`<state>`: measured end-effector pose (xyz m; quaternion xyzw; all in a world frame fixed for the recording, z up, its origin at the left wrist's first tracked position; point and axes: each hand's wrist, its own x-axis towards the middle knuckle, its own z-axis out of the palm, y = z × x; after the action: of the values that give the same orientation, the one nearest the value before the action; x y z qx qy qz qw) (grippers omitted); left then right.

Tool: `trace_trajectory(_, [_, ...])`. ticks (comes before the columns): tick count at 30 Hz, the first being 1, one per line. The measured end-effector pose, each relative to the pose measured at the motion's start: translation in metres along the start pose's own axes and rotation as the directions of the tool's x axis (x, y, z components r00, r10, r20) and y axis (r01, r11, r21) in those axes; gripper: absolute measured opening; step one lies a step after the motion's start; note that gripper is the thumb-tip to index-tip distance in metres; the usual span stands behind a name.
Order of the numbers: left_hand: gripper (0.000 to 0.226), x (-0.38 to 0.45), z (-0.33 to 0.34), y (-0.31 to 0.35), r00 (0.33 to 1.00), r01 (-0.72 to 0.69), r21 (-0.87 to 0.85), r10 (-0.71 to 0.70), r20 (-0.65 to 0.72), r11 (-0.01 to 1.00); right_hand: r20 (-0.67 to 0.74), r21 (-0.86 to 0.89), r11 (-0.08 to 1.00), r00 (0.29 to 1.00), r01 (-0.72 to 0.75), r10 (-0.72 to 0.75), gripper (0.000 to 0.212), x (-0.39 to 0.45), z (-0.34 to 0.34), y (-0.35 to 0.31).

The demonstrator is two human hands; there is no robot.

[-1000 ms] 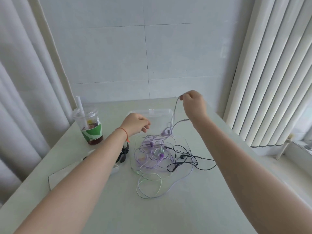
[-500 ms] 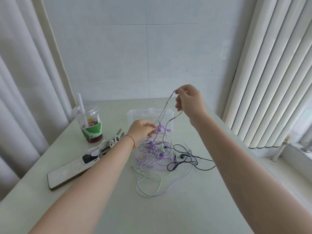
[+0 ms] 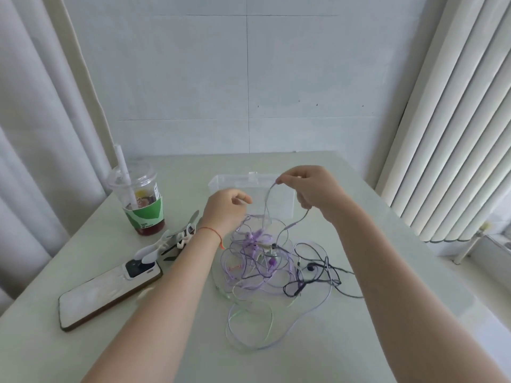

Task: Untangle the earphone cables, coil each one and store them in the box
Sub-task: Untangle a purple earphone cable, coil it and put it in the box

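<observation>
A tangle of purple earphone cables (image 3: 257, 261) lies on the table, mixed with a pale green cable (image 3: 250, 310) and a black earphone cable (image 3: 318, 275) on its right. My right hand (image 3: 312, 189) pinches a purple cable and holds a loop of it lifted above the pile. My left hand (image 3: 225, 211) hovers at the pile's top left edge with curled fingers; whether it pinches a strand I cannot tell. Behind the hands stands the clear plastic box (image 3: 221, 182), open on top.
An iced drink cup (image 3: 141, 205) with a straw stands at the left. Scissors (image 3: 179, 239) and a phone (image 3: 107, 291) lie near my left forearm. A wall is behind the table, curtains hang left and right.
My right hand has come down and slightly toward me with the lifted purple loop. My left hand moved right to the pile's edge. The camera tilted down.
</observation>
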<state>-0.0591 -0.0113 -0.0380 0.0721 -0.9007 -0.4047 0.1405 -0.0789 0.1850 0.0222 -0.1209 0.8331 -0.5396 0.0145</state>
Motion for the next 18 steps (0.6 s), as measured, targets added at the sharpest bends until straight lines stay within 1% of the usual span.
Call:
trace_trajectory(2, [0.025,0.002,0.005,0.002,0.999,-0.041,-0.132,0.038,-0.026,0.99,0.015,0.042,0.999,1.0,-0.007,0.006,0.017,0.009,0.005,0.004])
trace_trajectory(3, [0.021,0.002,0.008,0.002,0.998,-0.065,-0.232,0.064,-0.008,0.97,0.041,0.104,0.994,0.999,-0.026,0.021,0.017,0.012,0.008,0.006])
trace_trajectory(5, [0.016,-0.001,0.011,0.009,0.989,-0.053,-0.419,0.105,0.103,0.907,0.095,0.251,0.967,0.995,-0.05,0.027,0.018,0.014,0.012,0.006])
trace_trajectory(6, [0.016,-0.002,0.014,0.01,0.978,-0.029,-0.465,0.121,0.17,0.885,0.111,0.318,0.947,0.994,-0.055,0.02,0.018,0.015,0.014,0.005])
trace_trajectory(7, [0.016,-0.003,0.017,0.009,0.966,-0.017,-0.483,0.14,0.219,0.875,0.111,0.382,0.923,0.994,-0.056,0.015,0.018,0.016,0.017,0.005])
trace_trajectory(9, [0.013,-0.004,0.02,0.004,0.954,-0.023,-0.466,0.159,0.255,0.885,0.052,0.523,0.851,0.999,-0.041,0.016,0.017,0.017,0.022,0.003])
trace_trajectory(12, [0.009,-0.001,0.021,-0.008,0.96,-0.033,-0.389,0.137,0.242,0.921,-0.097,0.749,0.661,0.994,0.037,0.054,0.021,0.02,0.022,0.003])
trace_trajectory(13, [0.008,-0.001,0.02,-0.01,0.962,-0.035,-0.371,0.131,0.238,0.928,-0.143,0.792,0.607,0.987,0.068,0.076,0.022,0.021,0.018,0.004])
trace_trajectory(14, [0.007,0.0,0.019,-0.011,0.963,-0.032,-0.372,0.128,0.236,0.928,-0.182,0.807,0.583,0.979,0.093,0.096,0.023,0.021,0.013,0.005])
trace_trajectory(15, [0.006,0.0,0.017,-0.01,0.964,-0.025,-0.389,0.126,0.234,0.921,-0.21,0.795,0.598,0.971,0.103,0.111,0.022,0.021,0.009,0.007])
trace_trajectory(16, [0.006,0.0,0.017,-0.009,0.966,-0.022,-0.408,0.125,0.228,0.913,-0.231,0.754,0.649,0.965,0.099,0.121,0.021,0.02,0.004,0.009])
trace_trajectory(18, [0.003,0.0,0.016,-0.005,0.975,-0.023,-0.45,0.12,0.188,0.893,-0.23,0.607,0.794,0.964,0.037,0.131,0.017,0.021,0.002,0.015])
